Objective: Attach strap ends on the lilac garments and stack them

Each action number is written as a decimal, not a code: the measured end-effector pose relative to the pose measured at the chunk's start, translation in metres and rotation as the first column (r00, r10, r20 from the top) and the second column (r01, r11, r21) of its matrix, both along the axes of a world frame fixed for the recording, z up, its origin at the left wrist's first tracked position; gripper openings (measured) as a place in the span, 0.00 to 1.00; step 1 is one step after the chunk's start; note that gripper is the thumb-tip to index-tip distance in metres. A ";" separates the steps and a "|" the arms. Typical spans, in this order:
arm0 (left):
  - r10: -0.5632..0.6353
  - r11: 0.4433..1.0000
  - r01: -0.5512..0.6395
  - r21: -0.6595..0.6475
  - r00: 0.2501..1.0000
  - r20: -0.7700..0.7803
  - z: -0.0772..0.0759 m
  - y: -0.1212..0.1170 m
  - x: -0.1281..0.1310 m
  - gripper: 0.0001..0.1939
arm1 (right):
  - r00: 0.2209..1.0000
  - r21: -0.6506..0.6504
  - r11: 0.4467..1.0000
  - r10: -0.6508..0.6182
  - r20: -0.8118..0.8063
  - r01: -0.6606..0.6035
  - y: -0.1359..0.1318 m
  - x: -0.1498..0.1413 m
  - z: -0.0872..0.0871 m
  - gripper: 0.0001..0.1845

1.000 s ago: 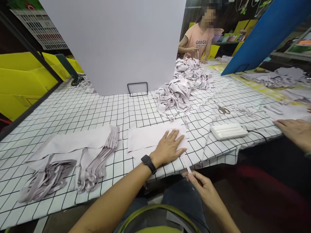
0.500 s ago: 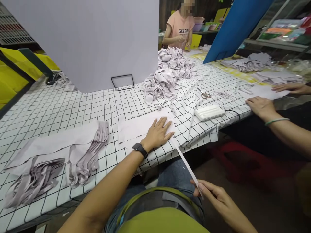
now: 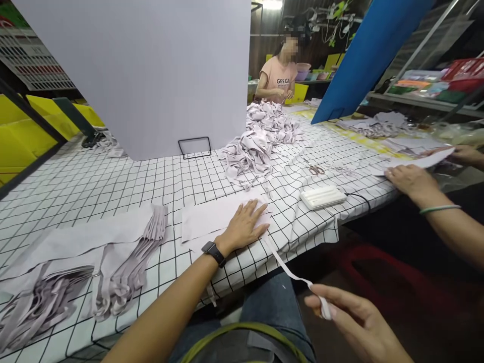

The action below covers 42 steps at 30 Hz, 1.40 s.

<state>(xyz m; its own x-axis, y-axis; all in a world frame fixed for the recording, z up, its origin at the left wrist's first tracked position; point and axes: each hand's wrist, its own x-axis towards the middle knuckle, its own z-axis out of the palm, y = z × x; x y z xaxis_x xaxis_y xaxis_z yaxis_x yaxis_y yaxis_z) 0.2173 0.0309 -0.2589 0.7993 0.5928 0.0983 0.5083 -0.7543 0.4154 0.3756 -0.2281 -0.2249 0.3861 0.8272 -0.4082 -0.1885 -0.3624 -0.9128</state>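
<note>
My left hand (image 3: 245, 225), a black watch on its wrist, lies flat with fingers spread on a pale fabric panel (image 3: 206, 222) near the table edge. From under that hand a narrow fabric strap (image 3: 282, 263) runs down past the edge. My right hand (image 3: 340, 312), in front of the table, pinches the strap's other end, and a bit of it curls out below the fingers. The strap hangs a little slack between the two hands. To the left lies a stack of similar panels (image 3: 109, 229) with bunched straps (image 3: 124, 282).
Past the panel are a heap of crumpled fabric pieces (image 3: 251, 151), scissors (image 3: 314, 168) and a white corded box (image 3: 323, 197). A grey board (image 3: 162, 75) and a blue board (image 3: 344, 65) stand on the table. A co-worker's hands (image 3: 410, 179) hold fabric at right; another person (image 3: 278, 80) is behind.
The strap was taut and is now slack, its end gathered in my right hand. The co-worker at right has lifted a fabric piece. The view has tilted up slightly.
</note>
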 end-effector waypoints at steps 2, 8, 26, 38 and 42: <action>0.020 1.000 -0.019 -0.012 0.988 0.153 0.007 -0.005 -0.004 0.28 | 0.998 0.032 0.998 0.060 0.015 -0.060 0.022 0.001 -0.002 0.23; 0.098 0.989 -0.035 -0.147 0.888 0.450 0.025 -0.046 -0.035 0.10 | 0.966 0.148 0.976 0.120 0.231 -0.157 0.080 -0.007 0.002 0.22; 0.240 0.914 -0.034 -0.405 0.850 0.469 0.036 -0.038 -0.026 0.04 | 0.963 0.022 0.978 0.198 0.183 -0.206 0.144 -0.019 -0.002 0.26; 0.256 0.876 -0.055 -0.480 0.896 0.364 0.038 -0.032 -0.036 0.08 | 0.933 -0.061 0.943 0.332 0.143 -0.326 0.148 -0.032 0.006 0.22; 0.202 0.952 -0.114 -0.285 0.931 0.303 0.030 -0.020 -0.037 0.05 | 0.959 -0.094 0.975 0.217 0.182 -0.202 0.156 -0.032 0.006 0.23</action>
